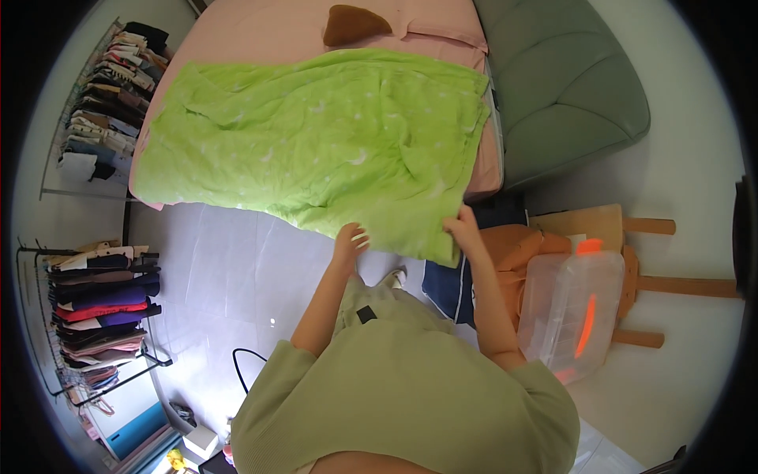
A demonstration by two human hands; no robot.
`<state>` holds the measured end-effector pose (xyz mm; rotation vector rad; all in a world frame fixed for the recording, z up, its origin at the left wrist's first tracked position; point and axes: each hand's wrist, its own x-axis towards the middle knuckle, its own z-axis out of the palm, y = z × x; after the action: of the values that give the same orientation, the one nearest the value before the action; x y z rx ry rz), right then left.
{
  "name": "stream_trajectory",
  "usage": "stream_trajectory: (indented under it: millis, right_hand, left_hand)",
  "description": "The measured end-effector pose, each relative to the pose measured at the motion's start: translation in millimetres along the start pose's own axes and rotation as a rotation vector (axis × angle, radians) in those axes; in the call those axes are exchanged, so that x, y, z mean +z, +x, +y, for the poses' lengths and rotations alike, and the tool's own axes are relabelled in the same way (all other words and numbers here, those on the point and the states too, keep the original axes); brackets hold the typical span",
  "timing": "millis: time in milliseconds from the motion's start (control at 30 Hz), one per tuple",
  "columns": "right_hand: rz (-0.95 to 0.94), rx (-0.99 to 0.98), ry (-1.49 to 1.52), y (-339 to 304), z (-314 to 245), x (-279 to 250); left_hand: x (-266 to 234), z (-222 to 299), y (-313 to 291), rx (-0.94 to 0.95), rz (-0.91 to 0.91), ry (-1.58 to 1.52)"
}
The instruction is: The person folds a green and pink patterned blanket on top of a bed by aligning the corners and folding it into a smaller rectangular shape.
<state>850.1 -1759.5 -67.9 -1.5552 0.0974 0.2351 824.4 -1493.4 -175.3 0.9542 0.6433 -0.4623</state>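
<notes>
A light green blanket (316,134) with pale moon and star shapes lies wrinkled over the bed, its near edge pulled out past the mattress towards me. My left hand (350,243) is at that near edge, its fingers curled on the fabric. At the blanket's near right corner, my right hand (466,229) pinches the cloth between thumb and fingers. Between my two hands the blanket's edge hangs just beyond my body. Under it, the pink bed sheet (260,31) shows at the far side and along the edges.
A brown cushion (353,25) sits on the far part of the bed, by a green padded headboard (568,79). To my right are a clear plastic box (568,308), an orange cloth (503,249) and a wooden chair (580,221). Clothes racks (103,308) stand at left.
</notes>
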Motion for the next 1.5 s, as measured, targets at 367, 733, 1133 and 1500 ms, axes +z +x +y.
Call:
stream_trajectory:
  millis: [367, 733, 1133, 1500]
  right_hand:
    - [0.188, 0.202, -0.273, 19.6, 53.7, 17.1]
    - [0.489, 0.722, -0.628, 50.9, 165.0, 74.7]
    - [0.457, 0.333, -0.298, 155.2, 154.9, 74.5]
    - [0.639, 0.199, -0.196, 275.7, 163.5, -63.4]
  left_hand:
    - [97.7, 42.3, 18.3, -0.272, -0.546, 0.483]
    - [38.7, 135.5, 124.4, -0.320, -0.505, 0.611]
    - [42.0, 189.9, 182.2, -0.234, -0.426, 0.597]
    - [106.2, 207.4, 289.9, -0.162, -0.286, 0.804]
